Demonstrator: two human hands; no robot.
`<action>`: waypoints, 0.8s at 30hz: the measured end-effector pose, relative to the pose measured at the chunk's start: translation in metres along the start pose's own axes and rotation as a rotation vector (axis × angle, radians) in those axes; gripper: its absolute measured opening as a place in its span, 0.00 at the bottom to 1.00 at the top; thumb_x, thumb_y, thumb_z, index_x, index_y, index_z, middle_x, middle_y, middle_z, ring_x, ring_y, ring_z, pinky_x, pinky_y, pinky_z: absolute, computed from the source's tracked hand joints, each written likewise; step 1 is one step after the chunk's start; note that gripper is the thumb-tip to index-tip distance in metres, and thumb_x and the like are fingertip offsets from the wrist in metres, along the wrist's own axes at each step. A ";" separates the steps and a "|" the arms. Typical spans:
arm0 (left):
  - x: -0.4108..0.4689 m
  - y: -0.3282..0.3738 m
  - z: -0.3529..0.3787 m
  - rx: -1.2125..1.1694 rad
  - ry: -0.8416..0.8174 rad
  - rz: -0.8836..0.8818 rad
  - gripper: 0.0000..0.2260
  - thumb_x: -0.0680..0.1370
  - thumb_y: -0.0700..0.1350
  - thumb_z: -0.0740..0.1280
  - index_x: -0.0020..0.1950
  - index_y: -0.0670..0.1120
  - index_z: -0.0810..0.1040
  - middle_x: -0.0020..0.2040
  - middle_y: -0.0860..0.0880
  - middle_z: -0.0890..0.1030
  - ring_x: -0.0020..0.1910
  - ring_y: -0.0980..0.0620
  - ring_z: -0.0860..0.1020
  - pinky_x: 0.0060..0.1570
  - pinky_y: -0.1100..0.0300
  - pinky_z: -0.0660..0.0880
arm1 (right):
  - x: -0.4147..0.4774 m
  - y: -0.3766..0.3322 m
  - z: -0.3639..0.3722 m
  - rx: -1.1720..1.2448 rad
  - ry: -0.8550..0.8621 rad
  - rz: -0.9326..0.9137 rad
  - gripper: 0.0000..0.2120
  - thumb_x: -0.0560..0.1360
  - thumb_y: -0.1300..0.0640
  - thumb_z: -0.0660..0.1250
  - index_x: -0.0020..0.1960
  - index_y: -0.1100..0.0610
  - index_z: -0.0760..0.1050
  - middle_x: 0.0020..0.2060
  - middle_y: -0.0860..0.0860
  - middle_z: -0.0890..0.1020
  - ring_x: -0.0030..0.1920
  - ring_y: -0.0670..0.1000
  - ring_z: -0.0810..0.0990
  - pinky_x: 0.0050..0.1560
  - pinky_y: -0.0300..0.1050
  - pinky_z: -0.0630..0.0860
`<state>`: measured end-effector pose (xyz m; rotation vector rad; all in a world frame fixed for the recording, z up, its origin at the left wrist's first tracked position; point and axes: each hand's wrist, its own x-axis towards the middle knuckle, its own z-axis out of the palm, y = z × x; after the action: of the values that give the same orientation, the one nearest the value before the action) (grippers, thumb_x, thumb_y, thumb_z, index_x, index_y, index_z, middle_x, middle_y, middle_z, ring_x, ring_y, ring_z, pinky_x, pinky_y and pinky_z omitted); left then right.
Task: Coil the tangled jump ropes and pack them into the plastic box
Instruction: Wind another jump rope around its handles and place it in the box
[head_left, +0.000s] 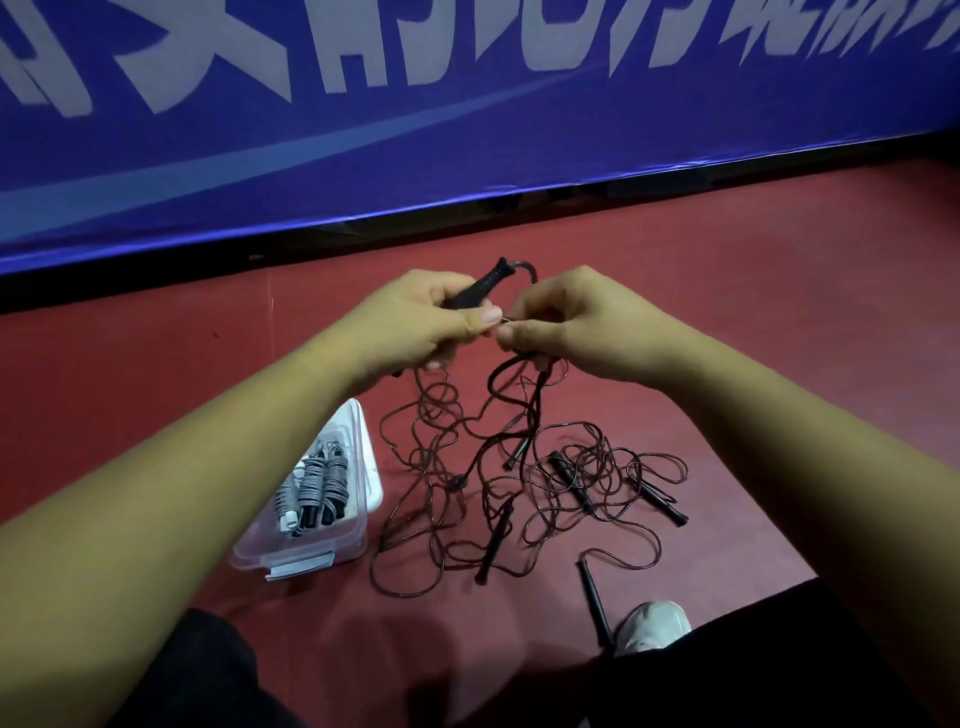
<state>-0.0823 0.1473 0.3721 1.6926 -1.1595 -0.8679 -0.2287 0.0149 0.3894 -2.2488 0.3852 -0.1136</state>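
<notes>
Several jump ropes (566, 478) lie tangled on the floor (727, 312) beside the plastic box (311, 558). Left hand (415, 325) grips a black handle (478, 286), right hand (566, 327) pinches its cord (525, 270); tugging upward may cinch the knots tighter.

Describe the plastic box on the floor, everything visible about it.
The plastic box is clear and rectangular with rounded corners, and looks like rigid plastic. It stands upright on the red floor with no lid on it, close beside the tangled ropes; whether any loop touches it is unclear. Inside, coiled grey ropes lie side by side, with black and white handle ends. A white label shows at its near end. The left forearm hides its left side.
</notes>
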 end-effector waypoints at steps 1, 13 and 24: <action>0.001 -0.001 -0.002 -0.010 0.053 -0.005 0.06 0.80 0.43 0.67 0.46 0.42 0.76 0.29 0.49 0.67 0.22 0.55 0.64 0.21 0.68 0.60 | 0.001 0.004 0.000 0.001 -0.014 0.019 0.08 0.78 0.53 0.70 0.41 0.53 0.81 0.34 0.52 0.83 0.33 0.42 0.79 0.38 0.36 0.73; 0.004 -0.037 -0.091 -0.131 0.574 -0.212 0.10 0.81 0.43 0.64 0.39 0.46 0.74 0.26 0.52 0.70 0.17 0.58 0.64 0.21 0.66 0.55 | -0.016 0.080 -0.022 -0.168 -0.147 0.352 0.08 0.77 0.53 0.70 0.40 0.52 0.82 0.33 0.47 0.84 0.33 0.40 0.80 0.36 0.29 0.71; 0.000 -0.008 -0.027 0.055 0.151 -0.100 0.09 0.80 0.43 0.67 0.60 0.47 0.81 0.32 0.47 0.81 0.28 0.49 0.79 0.23 0.64 0.57 | 0.003 0.022 0.000 -0.131 0.018 0.013 0.10 0.76 0.50 0.72 0.43 0.55 0.86 0.33 0.48 0.85 0.31 0.41 0.82 0.33 0.33 0.74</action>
<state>-0.0558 0.1558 0.3746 1.8407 -1.0133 -0.7602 -0.2314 0.0009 0.3721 -2.3750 0.4275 -0.1050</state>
